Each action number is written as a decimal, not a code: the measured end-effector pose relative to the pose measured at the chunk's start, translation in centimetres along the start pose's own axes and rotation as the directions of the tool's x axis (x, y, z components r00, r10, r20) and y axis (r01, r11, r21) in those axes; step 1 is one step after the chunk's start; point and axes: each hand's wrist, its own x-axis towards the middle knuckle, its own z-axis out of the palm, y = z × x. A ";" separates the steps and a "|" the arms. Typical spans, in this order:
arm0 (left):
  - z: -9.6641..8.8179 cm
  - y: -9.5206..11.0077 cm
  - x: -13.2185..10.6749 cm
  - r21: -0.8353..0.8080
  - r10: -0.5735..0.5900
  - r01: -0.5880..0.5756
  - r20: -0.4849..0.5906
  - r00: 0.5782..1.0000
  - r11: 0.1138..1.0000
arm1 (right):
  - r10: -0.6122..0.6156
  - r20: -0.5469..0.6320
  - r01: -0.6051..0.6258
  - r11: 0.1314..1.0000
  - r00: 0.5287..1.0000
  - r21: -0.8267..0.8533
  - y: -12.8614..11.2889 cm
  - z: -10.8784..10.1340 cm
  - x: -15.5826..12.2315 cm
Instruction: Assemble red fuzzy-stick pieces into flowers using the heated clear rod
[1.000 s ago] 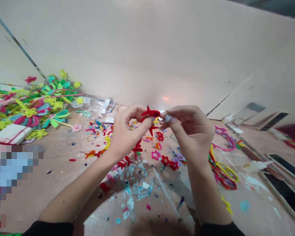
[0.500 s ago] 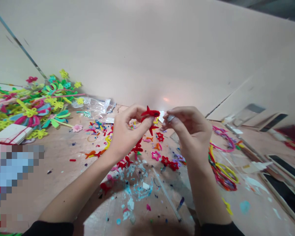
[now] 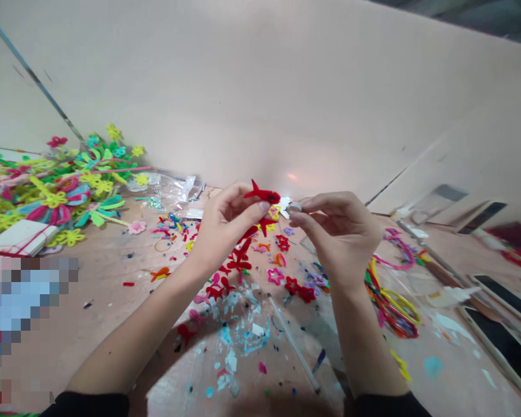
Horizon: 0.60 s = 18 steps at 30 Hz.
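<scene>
My left hand (image 3: 228, 229) pinches a red pipe-cleaner fish shape (image 3: 263, 196) between thumb and fingers, its pointed tail to the left. My right hand (image 3: 341, 237) faces it from the right, with a small silver cylinder (image 3: 294, 207) held in its fingertips. That piece could be a tiny roll of tape, but the picture does not settle it. The cylinder sits just right of the red shape, with a narrow gap between them. Red pipe-cleaner shapes (image 3: 238, 260) lie on the tabletop below my hands, partly hidden by my left wrist.
A large heap of pipe-cleaner flowers (image 3: 65, 185) rises at the left, beside a clear plastic bag (image 3: 169, 191) and a white box (image 3: 19, 237). Small craft pieces and scraps cover the pale table (image 3: 104, 313). Coloured pipe-cleaner loops (image 3: 391, 307) and dark panels (image 3: 501, 324) lie right.
My left hand has turned the red shape and moved it slightly up and left. My right hand has shifted right, and the silver cylinder now shows more plainly at its fingertips.
</scene>
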 end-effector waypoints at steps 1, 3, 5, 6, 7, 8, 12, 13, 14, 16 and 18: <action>0.0 0.0 0.0 -0.012 0.001 -0.001 0.003 1.000 1.000 | 0.003 0.001 -0.003 1.000 1.000 0.007 0.1 0.0 0.0; 0.0 0.0 0.0 -0.038 0.010 -0.009 0.013 1.000 0.999 | 0.021 0.009 -0.021 1.000 1.000 0.018 0.1 -0.1 0.0; 0.0 0.1 -0.1 -0.056 0.022 -0.021 0.018 1.000 0.998 | 0.037 0.016 -0.037 0.999 0.999 0.022 0.1 -0.1 0.1; 0.0 0.2 -0.1 -0.059 0.027 -0.026 0.018 0.999 0.998 | 0.038 0.017 -0.039 0.999 0.999 0.028 0.1 -0.2 0.1; 0.0 0.2 -0.1 -0.057 0.031 -0.030 0.019 0.999 0.998 | 0.038 0.017 -0.038 0.999 0.999 0.038 0.0 -0.2 0.1; 0.0 0.2 -0.1 -0.050 0.033 -0.032 0.018 0.999 0.998 | 0.038 0.017 -0.038 0.998 0.999 0.047 0.0 -0.2 0.2; 0.0 0.2 -0.1 -0.010 0.032 -0.032 0.008 0.999 0.999 | 0.049 0.023 -0.050 0.997 0.999 0.065 -0.1 -0.1 0.3; 0.0 0.2 0.0 -0.008 0.032 -0.032 0.007 0.999 0.999 | 0.053 0.022 -0.054 0.996 0.998 0.068 -0.1 -0.1 0.4; 0.0 0.2 0.0 -0.011 0.034 -0.034 0.007 0.999 0.999 | 0.057 0.021 -0.058 0.996 0.998 0.071 -0.1 -0.1 0.4; 0.0 0.2 0.0 -0.024 0.039 -0.038 0.008 0.999 0.999 | 0.064 0.014 -0.064 0.996 0.998 0.067 -0.1 -0.2 0.4; 0.0 0.3 0.0 -0.030 0.045 -0.044 0.014 0.999 0.999 | 0.071 0.015 -0.072 0.996 0.997 0.051 -0.1 -0.2 0.5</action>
